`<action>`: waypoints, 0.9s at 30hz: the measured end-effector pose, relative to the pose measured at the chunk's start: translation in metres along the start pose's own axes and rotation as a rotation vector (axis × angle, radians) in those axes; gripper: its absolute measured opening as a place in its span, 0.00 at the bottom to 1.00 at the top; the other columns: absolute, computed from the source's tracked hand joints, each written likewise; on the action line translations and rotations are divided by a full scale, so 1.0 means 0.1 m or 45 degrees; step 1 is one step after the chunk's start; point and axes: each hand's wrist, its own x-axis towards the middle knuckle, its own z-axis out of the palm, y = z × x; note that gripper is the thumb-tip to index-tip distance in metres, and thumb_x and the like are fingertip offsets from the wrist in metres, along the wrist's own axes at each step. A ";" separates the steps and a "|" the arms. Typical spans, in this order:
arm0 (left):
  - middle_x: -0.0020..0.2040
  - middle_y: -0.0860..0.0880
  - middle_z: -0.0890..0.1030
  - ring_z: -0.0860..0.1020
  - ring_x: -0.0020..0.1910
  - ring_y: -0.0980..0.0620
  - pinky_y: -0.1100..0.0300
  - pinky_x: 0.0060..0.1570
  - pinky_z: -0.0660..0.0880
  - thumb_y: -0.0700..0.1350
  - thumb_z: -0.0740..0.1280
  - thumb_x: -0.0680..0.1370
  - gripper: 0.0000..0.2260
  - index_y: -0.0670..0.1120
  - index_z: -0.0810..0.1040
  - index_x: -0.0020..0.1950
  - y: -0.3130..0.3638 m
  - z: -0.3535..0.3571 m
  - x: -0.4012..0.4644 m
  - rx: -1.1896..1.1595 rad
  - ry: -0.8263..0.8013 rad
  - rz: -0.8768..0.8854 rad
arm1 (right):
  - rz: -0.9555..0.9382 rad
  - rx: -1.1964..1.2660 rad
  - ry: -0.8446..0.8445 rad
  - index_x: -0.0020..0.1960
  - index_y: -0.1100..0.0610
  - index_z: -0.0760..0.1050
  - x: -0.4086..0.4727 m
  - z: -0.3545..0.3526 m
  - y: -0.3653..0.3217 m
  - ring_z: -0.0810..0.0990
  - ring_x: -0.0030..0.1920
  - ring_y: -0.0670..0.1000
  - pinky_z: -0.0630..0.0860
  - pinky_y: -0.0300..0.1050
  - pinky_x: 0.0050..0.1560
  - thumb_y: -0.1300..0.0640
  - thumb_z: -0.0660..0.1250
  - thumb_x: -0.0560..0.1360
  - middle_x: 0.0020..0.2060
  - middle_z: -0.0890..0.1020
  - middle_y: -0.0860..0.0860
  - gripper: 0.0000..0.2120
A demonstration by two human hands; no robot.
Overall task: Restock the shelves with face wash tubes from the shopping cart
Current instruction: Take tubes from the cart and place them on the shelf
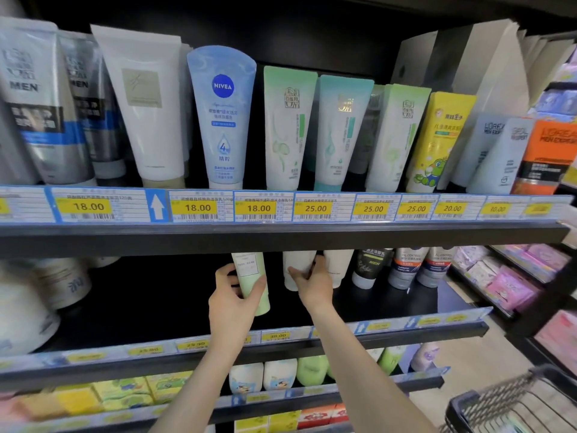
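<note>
My left hand [232, 295] has its grip closed round a pale green plastic face wash tube with a white label [252, 279], thumb on the near left side and fingers wrapped across the front, low on the body. The tube stands nearly upright with its cap end down, and its top is hidden behind the lip of the black metal shelf with blue price strips [281, 235] above. I judge this is the placing step: I would ease the tube straight back into the bare stretch of the black middle shelf [150, 307], set the cap flat, and loosen the fingers only once it stands alone.

Just right of that grip, my right hand [309, 284] holds a white plastic tube [295, 270] already standing in the row, thumb on its left face and fingers curled round the right edge. I would use it as a brace so that the neighbours do not topple while the green one goes in beside them.

Right of the right grip stand another white tube, then a black tube marked MEN [370, 265] and grey ones. Far below and right of both grips, the black wire shopping cart [512, 401] shows only its corner; I cannot tell what is left in it.
</note>
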 end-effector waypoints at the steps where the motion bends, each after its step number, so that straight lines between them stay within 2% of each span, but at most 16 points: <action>1: 0.49 0.52 0.74 0.74 0.46 0.54 0.63 0.43 0.71 0.49 0.72 0.72 0.26 0.42 0.67 0.65 0.00 0.00 0.00 0.009 -0.006 -0.001 | 0.001 0.004 -0.003 0.62 0.60 0.66 0.00 0.00 0.00 0.76 0.60 0.57 0.73 0.47 0.59 0.56 0.68 0.75 0.58 0.77 0.56 0.20; 7: 0.49 0.51 0.74 0.75 0.45 0.53 0.61 0.43 0.72 0.50 0.71 0.72 0.26 0.43 0.67 0.66 0.00 -0.01 0.00 0.050 -0.033 -0.022 | 0.014 -0.016 -0.027 0.63 0.59 0.65 -0.03 -0.01 -0.02 0.75 0.60 0.57 0.72 0.48 0.59 0.54 0.67 0.76 0.59 0.77 0.56 0.20; 10: 0.52 0.48 0.78 0.78 0.48 0.49 0.59 0.43 0.74 0.51 0.71 0.72 0.27 0.43 0.67 0.66 -0.02 -0.02 0.02 0.094 -0.048 -0.045 | 0.078 -0.044 -0.082 0.62 0.60 0.66 -0.04 -0.05 -0.06 0.75 0.61 0.57 0.72 0.46 0.57 0.53 0.67 0.76 0.59 0.77 0.56 0.20; 14: 0.56 0.44 0.79 0.79 0.51 0.46 0.57 0.46 0.76 0.52 0.71 0.72 0.27 0.42 0.68 0.66 -0.02 -0.01 0.06 0.094 -0.071 -0.110 | 0.081 -0.137 -0.085 0.69 0.58 0.61 -0.11 -0.21 -0.14 0.75 0.60 0.56 0.70 0.43 0.52 0.51 0.64 0.77 0.62 0.75 0.55 0.24; 16: 0.56 0.44 0.79 0.79 0.52 0.47 0.56 0.48 0.77 0.51 0.72 0.72 0.26 0.42 0.70 0.65 -0.02 -0.01 0.07 0.079 -0.078 -0.136 | -0.056 -0.284 0.025 0.70 0.56 0.61 -0.21 -0.30 -0.10 0.77 0.59 0.56 0.73 0.44 0.50 0.49 0.63 0.77 0.62 0.75 0.53 0.25; 18: 0.55 0.44 0.79 0.78 0.51 0.48 0.57 0.48 0.76 0.51 0.72 0.72 0.24 0.42 0.72 0.63 -0.03 -0.01 0.07 0.065 -0.092 -0.155 | -0.314 -0.517 0.202 0.68 0.56 0.65 -0.33 -0.39 -0.02 0.80 0.54 0.55 0.75 0.46 0.43 0.49 0.65 0.76 0.59 0.77 0.53 0.25; 21: 0.53 0.46 0.80 0.78 0.48 0.49 0.57 0.46 0.76 0.52 0.73 0.71 0.23 0.44 0.72 0.61 -0.02 -0.01 0.13 0.103 -0.111 -0.176 | -0.708 -0.806 0.375 0.59 0.58 0.74 -0.40 -0.51 0.19 0.83 0.38 0.53 0.73 0.40 0.27 0.53 0.76 0.67 0.47 0.82 0.52 0.24; 24: 0.52 0.46 0.81 0.79 0.47 0.47 0.58 0.42 0.73 0.53 0.72 0.71 0.23 0.45 0.71 0.60 0.03 0.03 0.22 0.214 -0.124 -0.205 | -0.815 -0.896 0.387 0.53 0.57 0.77 -0.41 -0.58 0.32 0.81 0.32 0.49 0.73 0.37 0.24 0.53 0.79 0.61 0.41 0.82 0.50 0.24; 27: 0.55 0.46 0.80 0.79 0.52 0.45 0.56 0.46 0.75 0.51 0.73 0.71 0.23 0.45 0.70 0.61 0.07 0.11 0.30 0.281 -0.164 -0.204 | -0.781 -0.939 0.343 0.50 0.54 0.78 -0.43 -0.56 0.41 0.80 0.30 0.47 0.71 0.34 0.24 0.50 0.74 0.65 0.38 0.81 0.48 0.16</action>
